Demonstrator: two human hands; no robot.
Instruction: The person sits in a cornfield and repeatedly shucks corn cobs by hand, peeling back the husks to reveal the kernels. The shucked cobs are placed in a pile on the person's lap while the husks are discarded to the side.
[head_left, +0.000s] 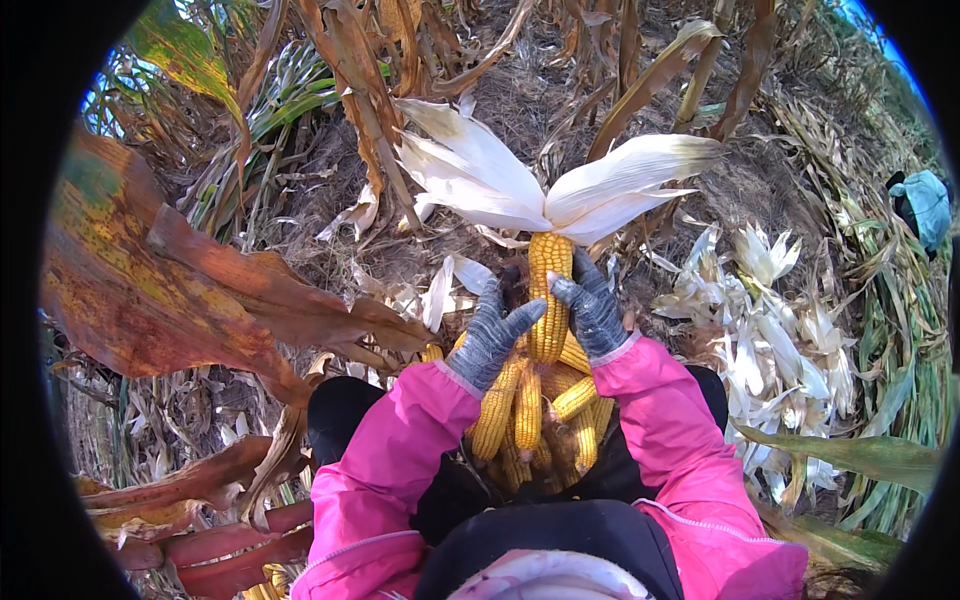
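A yellow ear of corn (550, 322) is held upright in front of me, its kernels bare. Pale husk leaves (634, 176) spread to both sides from its far end. My right hand (596, 307), in a grey knit glove, grips the ear's right side, thumb over the kernels. On the other side is my left hand (491, 334), gloved alike, its thumb tip at the ear's edge and its fingers pointing away, apart from it. Below, between my legs, lies a heap of husked corn ears (529, 409), partly hidden by the held ear and my hands.
Stripped husks (780, 337) lie piled on the right, beside a row of flattened corn stalks (900, 352). Large dry corn leaves (187, 270) reach in from the left. Dry standing stalks (367, 97) rise ahead. A light-blue cloth item (926, 206) shows at far right.
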